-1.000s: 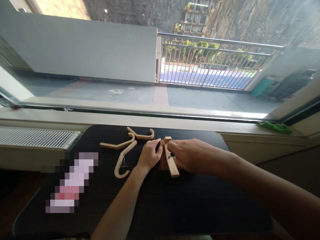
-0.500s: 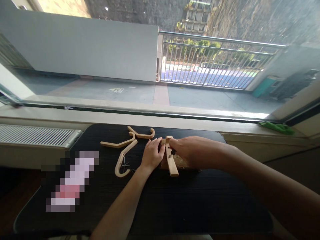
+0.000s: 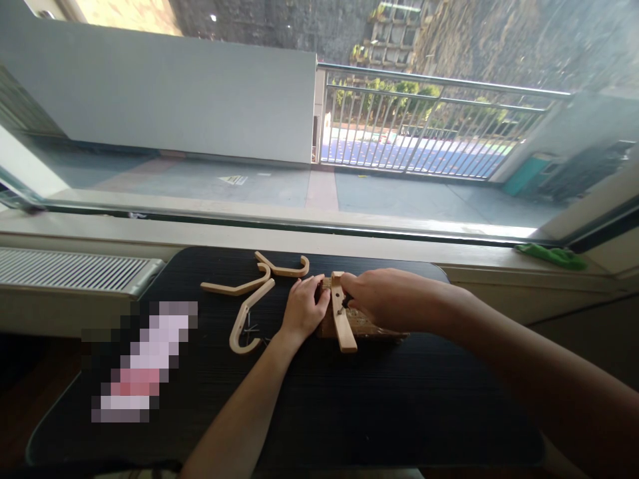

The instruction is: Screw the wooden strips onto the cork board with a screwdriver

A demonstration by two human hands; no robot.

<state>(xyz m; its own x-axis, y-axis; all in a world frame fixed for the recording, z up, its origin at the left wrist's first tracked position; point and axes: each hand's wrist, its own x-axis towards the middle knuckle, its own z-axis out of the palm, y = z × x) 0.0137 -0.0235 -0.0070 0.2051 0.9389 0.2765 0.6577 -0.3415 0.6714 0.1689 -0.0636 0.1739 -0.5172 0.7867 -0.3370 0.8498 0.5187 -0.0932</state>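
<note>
A wooden block (image 3: 367,326) lies on the black table (image 3: 319,406) with a flat wooden arm piece (image 3: 341,322) set upright across its left end. My left hand (image 3: 302,309) is closed against the left end of the block and the arm piece, steadying them. My right hand (image 3: 387,297) rests over the top of the block, fingers pinched at the upper part of the arm piece around something small and dark that I cannot make out.
Three curved wooden hook pieces (image 3: 248,311) lie to the left of my hands, with a few small dark screws (image 3: 251,328) beside them. A blurred-out object (image 3: 142,366) sits at the table's left. A radiator grille (image 3: 70,270) and window sill run behind; a green cloth (image 3: 552,254) lies on the sill.
My right hand has shifted slightly up and back along the block, uncovering more of its right end. My left hand has barely moved.
</note>
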